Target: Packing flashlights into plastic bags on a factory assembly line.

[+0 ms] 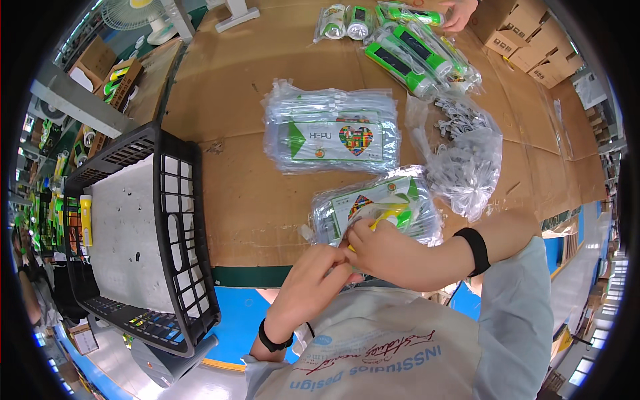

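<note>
Close to the table's near edge, my right hand (393, 257) is closed around a yellow and green flashlight (391, 216), mostly covered by my fingers. Clear plastic surrounds it. My left hand (312, 285) meets the right one at the flashlight's near end; its fingertips are pressed together, and what they pinch is hidden. Under and beyond my hands lies a pile of clear bags (343, 203) with printed green and white cards. A bigger stack of such bags (333, 137) rests farther up the table. To its right sits an open clear bag of small grey-white parts (467, 150).
At left stands a black plastic crate (170, 220) lined with a white sheet (130, 233), with one yellow flashlight (86, 220) along its far-left side. Bagged green flashlights (407, 60) lie at the far side, near another person's hand (459, 13). Cardboard boxes (527, 33) are stacked far right.
</note>
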Motion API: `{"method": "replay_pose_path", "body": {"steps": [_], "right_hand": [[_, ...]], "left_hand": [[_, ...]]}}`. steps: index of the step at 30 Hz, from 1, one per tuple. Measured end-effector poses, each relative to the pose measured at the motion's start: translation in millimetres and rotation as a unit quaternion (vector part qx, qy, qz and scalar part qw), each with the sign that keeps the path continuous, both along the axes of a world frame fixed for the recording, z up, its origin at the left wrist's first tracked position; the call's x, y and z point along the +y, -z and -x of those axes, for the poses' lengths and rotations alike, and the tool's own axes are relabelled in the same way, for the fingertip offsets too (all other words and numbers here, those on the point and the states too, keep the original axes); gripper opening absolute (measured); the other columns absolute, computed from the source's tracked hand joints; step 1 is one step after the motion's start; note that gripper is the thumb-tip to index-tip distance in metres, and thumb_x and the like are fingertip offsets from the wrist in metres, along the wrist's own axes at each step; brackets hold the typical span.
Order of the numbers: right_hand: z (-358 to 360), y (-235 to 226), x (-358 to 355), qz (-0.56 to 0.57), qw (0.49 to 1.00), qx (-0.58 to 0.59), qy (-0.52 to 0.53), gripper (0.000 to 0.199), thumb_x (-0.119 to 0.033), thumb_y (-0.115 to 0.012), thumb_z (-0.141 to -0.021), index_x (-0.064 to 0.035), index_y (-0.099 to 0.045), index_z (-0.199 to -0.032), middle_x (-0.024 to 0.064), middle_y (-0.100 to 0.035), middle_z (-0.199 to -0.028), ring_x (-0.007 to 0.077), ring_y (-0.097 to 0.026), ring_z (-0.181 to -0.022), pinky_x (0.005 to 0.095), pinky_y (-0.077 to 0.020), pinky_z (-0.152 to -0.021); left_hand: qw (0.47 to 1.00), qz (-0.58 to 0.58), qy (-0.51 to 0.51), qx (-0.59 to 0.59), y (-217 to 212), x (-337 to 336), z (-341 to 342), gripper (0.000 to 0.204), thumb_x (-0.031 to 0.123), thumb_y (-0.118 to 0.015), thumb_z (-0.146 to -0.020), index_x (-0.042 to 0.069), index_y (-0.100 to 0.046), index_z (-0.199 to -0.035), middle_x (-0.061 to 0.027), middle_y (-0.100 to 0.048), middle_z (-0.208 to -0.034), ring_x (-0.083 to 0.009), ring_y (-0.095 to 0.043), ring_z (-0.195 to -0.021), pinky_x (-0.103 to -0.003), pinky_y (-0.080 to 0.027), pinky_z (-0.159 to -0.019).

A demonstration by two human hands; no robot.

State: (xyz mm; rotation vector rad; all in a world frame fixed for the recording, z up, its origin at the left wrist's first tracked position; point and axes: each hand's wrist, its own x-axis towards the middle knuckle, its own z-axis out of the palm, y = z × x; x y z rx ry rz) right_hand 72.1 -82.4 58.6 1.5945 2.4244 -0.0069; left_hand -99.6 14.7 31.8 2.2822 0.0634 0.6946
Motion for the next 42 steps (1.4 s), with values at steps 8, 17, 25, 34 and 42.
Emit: {"method": "replay_pose_path", "body": {"steps": [8, 17, 25, 34, 42], "right_hand": [[-144, -24, 21, -0.187, 0.937, 0.23, 0.187, 0.032, -0.005, -0.065, -0.078, -0.0068, -0.055, -0.109, 0.0113, -0.059, -0.105, 0.0323, -0.06, -0.094, 0.0415, -0.0501, -0.076], [-239, 27, -13, -0.161, 0.899, 0.193, 0.358, 0.031, 0.001, -0.069, -0.072, -0.0038, -0.055, -0.099, 0.0133, -0.061, -0.087, 0.033, -0.06, -0.088, 0.0409, -0.0468, -0.077], [-184, 0, 19, -0.274, 0.84, 0.394, 0.253, 0.015, 0.007, -0.066, -0.077, -0.0011, -0.06, -0.089, 0.0082, -0.061, -0.087, 0.0222, -0.06, -0.082, 0.0317, -0.0463, -0.074], [-37, -34, 39, -0.01, 0.904, 0.424, -0.05, 0.015, -0.011, -0.068, -0.082, -0.0052, -0.061, -0.094, 0.007, -0.06, -0.091, 0.0249, -0.059, -0.082, 0.0319, -0.0499, -0.063], [-31, -20, 44, -0.085, 0.887, 0.447, 0.082, 0.018, -0.019, -0.068, -0.084, -0.0054, -0.06, -0.093, 0.0076, -0.062, -0.086, 0.0256, -0.062, -0.072, 0.0355, -0.0492, -0.06]], "left_hand": [[0.932, 0.284, -0.209, -0.078, 30, -3, 7, 0.04, -0.013, -0.071, -0.069, 0.002, -0.055, -0.103, -0.0105, -0.054, -0.099, -0.0212, -0.056, -0.087, -0.03, -0.048, -0.079], [0.893, 0.344, -0.276, -0.086, 51, -18, 18, 0.013, -0.011, -0.062, -0.079, -0.003, -0.061, -0.089, -0.012, -0.062, -0.094, -0.0177, -0.061, -0.085, -0.026, -0.051, -0.074], [0.906, 0.294, -0.294, -0.077, 45, -14, 12, 0.009, -0.01, -0.062, -0.08, -0.003, -0.062, -0.085, -0.0125, -0.064, -0.09, -0.0181, -0.061, -0.08, -0.026, -0.051, -0.069], [0.898, 0.302, -0.297, -0.121, 51, -25, 6, 0.008, -0.007, -0.064, -0.08, -0.002, -0.064, -0.086, -0.0135, -0.064, -0.089, -0.0209, -0.06, -0.08, -0.027, -0.049, -0.068], [0.896, 0.293, -0.304, -0.139, 52, -21, 5, 0.007, -0.008, -0.062, -0.082, -0.003, -0.062, -0.086, -0.0127, -0.063, -0.09, -0.0181, -0.061, -0.079, -0.025, -0.052, -0.065]]}}
